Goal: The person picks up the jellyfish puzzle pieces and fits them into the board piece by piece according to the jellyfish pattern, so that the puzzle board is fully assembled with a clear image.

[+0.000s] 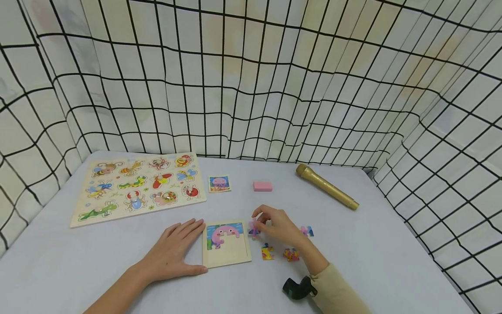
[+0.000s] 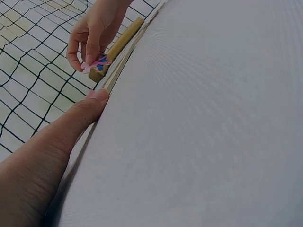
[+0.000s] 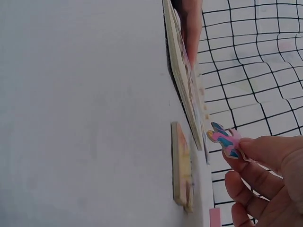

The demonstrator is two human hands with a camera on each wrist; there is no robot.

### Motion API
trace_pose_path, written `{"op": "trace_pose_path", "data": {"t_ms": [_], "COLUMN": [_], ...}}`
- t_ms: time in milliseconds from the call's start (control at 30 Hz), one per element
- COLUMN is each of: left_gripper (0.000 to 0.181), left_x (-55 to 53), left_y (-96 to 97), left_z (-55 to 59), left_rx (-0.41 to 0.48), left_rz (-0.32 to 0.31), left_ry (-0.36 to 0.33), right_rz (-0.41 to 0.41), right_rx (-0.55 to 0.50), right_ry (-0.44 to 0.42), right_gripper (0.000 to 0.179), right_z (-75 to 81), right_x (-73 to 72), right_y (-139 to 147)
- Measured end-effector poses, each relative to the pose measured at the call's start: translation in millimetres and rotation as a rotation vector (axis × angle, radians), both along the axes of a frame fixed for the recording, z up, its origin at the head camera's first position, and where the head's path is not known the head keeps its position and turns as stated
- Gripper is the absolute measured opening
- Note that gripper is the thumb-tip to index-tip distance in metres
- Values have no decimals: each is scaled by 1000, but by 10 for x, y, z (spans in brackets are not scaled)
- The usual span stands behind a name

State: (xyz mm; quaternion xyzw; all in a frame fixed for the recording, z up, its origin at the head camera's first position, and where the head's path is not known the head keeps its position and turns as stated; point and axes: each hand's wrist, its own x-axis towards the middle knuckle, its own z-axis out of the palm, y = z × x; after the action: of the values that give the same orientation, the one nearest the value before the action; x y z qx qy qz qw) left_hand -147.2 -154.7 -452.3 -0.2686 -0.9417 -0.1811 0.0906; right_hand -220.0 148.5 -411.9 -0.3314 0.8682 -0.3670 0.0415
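Note:
A small square wooden puzzle board (image 1: 229, 256) lies on the white table, a pink octopus partly put together in its upper part. Against its left edge rests my left hand (image 1: 170, 253), fingers straight and thumb spread at the lower corner. My right hand (image 1: 280, 226) pinches a pink and blue jigsaw piece (image 3: 227, 140) between thumb and forefinger, just above the table by the board's right edge. Below that hand lie a yellow jigsaw piece (image 1: 267, 252) and a red and yellow one (image 1: 291, 254). Another pink and blue piece (image 1: 307, 231) is partly hidden behind the wrist.
A large insect puzzle board (image 1: 139, 187) lies at the back left. Behind the small board are an octopus picture card (image 1: 219, 183), a pink block (image 1: 262, 186) and a gold microphone (image 1: 327, 186). A black curved object (image 1: 296, 288) sits by the right sleeve. Black netting (image 1: 251, 87) surrounds the table.

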Motion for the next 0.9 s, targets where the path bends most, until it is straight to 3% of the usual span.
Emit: {"op": "trace_pose_path", "data": {"t_ms": [533,767,900], "left_gripper": [104,105,104], "left_x": [-17,-15,-11], "left_y": [-15,-11,-9], "left_z": [-21,-13,-13], "left_rx": [-10,-19,-10], "left_rz": [-5,1,-5], "left_ry": [35,6,25], "right_rz": [49,55,52], "right_rx": [-12,-13,-3], "right_ry": [-12,-92,-103], "right_gripper": [16,16,15], "right_z": [-11,-65,-93], "right_x": [35,77,91], "right_y": [-403,-530,-578]}}
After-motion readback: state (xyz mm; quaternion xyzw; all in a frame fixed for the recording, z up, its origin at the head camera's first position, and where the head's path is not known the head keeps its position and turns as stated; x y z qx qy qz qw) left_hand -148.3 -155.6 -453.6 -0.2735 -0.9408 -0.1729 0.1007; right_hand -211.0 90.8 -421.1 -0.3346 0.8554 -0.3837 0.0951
